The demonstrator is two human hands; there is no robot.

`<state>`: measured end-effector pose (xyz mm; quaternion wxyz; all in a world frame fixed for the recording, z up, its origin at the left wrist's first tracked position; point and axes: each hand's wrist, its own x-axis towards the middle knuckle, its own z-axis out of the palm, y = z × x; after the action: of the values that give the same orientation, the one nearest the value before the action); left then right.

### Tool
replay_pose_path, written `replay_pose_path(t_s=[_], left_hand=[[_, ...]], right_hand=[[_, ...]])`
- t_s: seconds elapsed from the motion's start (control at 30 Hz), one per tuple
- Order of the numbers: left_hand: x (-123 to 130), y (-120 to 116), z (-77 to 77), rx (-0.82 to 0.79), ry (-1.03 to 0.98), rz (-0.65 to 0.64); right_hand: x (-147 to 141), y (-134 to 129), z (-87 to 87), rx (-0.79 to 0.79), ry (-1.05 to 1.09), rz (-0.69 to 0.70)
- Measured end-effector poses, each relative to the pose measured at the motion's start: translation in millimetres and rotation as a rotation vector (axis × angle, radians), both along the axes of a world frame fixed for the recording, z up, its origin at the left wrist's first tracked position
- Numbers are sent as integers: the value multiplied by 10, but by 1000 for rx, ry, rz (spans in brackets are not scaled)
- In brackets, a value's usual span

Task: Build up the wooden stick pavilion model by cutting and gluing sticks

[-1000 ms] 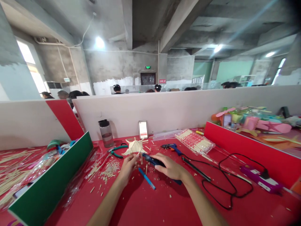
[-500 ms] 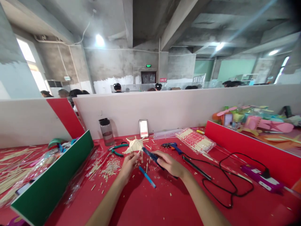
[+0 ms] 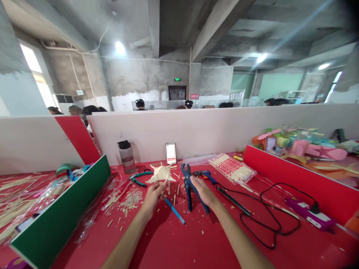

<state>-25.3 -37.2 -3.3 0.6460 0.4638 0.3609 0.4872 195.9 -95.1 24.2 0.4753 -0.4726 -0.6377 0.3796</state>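
My left hand [image 3: 153, 196] is closed in a pinch on a thin wooden stick [image 3: 166, 181], only its end showing at the fingertips. My right hand [image 3: 204, 191] grips dark blue hand cutters [image 3: 187, 183], their jaws pointing away from me and their handles spread apart. The cutters stand clear of the stick, to its right. Just beyond my left fingertips sits a small roof-like model [image 3: 162, 172] built of pale sticks. A blue pen [image 3: 175, 211] lies on the red table between my hands.
Green-handled pliers [image 3: 140, 178] and a pile of cut stick bits [image 3: 131, 200] lie left, near a water bottle [image 3: 126, 157]. A phone [image 3: 171, 153] stands behind. To the right are a glue gun [image 3: 206, 175], bundled sticks [image 3: 231, 167], a black cable and a purple power strip [image 3: 310, 213].
My right hand has drawn the cutters to the right, away from the stick, and turned them more upright. Their handles have spread apart. My left hand has stayed nearly still.
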Motion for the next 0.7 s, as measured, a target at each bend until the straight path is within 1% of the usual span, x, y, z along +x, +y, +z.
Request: replay_pose_path(t_s=[0.1, 0.2, 0.33, 0.5, 0.7], left_hand=[[-3, -4, 4, 8, 10, 1], [-6, -17, 17, 14, 19, -2], [-6, -28, 28, 19, 14, -3], [-7, -29, 35, 2, 5, -1], [-12, -36, 37, 19, 1, -15]], right_hand=[[31, -19, 11, -85, 108, 101], [74, -47, 21, -183, 165, 203], [125, -119, 91, -217, 221, 342], [130, -212, 182, -228, 178, 369], [88, -171, 110, -283, 146, 364]])
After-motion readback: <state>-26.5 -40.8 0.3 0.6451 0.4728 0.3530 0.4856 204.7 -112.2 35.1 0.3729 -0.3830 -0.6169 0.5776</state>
